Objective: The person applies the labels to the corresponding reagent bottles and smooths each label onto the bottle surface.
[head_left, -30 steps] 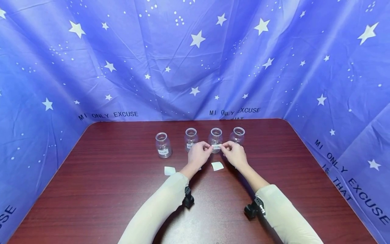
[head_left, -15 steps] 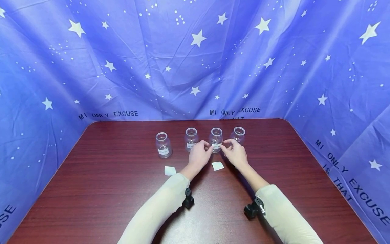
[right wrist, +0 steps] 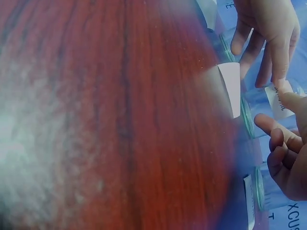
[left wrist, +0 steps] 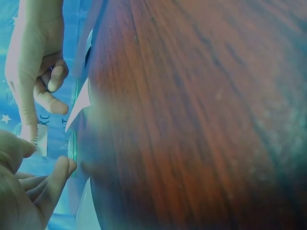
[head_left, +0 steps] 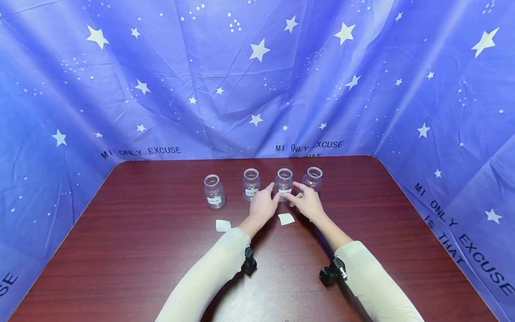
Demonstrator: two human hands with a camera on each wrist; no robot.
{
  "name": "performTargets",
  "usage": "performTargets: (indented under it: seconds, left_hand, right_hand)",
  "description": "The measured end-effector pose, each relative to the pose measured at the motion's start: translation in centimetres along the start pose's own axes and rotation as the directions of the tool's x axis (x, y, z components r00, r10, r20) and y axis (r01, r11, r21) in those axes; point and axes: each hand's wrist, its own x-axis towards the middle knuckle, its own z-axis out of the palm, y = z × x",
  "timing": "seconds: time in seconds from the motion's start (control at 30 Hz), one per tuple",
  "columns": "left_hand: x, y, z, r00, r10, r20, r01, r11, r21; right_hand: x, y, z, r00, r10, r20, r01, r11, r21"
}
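Note:
A clear glass jar [head_left: 284, 176] stands upright, third from the left in a row of jars. A white printed label [right wrist: 277, 106] lies across its front, partly covered by my thumbs. My left hand [head_left: 262, 206] is at the jar's left side, thumb touching the label and other fingers extended. From the right, my right hand [head_left: 309, 202] presses its thumb on the label, with its index finger stretched along the jar's side. In the right wrist view its remaining fingers look loosely bent.
Two labelled jars, a left one [head_left: 214, 192] and a nearer one [head_left: 251, 179], stand on the left. Another jar [head_left: 314, 175] is partly hidden behind my right hand. White paper squares [head_left: 286, 218] [head_left: 223, 225] lie on the dark red table [head_left: 161, 250], before a starry blue curtain [head_left: 225, 58].
Both hands have gone from pinching the label's ends to pressing it with the thumbs. Their fingers have opened out along the jar's sides. The jars stay in place.

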Motion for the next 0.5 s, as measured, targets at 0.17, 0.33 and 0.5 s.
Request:
performTargets:
  seconds: [0.17,0.33,0.5]
  left_hand:
    - [0.1,0.1,0.0,1.000,0.011,-0.006,-0.011,1.000,0.016]
    - [0.0,0.0,-0.2,1.000,-0.001,-0.001,0.001,1.000,0.021]
    - [0.1,0.0,-0.2,1.000,-0.020,0.002,0.020,1.000,-0.002]
  right_hand:
    - [0.1,0.2,-0.2,1.000,0.001,-0.004,-0.001,1.000,0.015]
    - [0.2,0.7,-0.5,0.998,0.011,0.061,-0.013,0.999,0.040]
    - [0.5,1.2,-1.0,0.989,-0.013,0.147,-0.006,0.992,0.128]
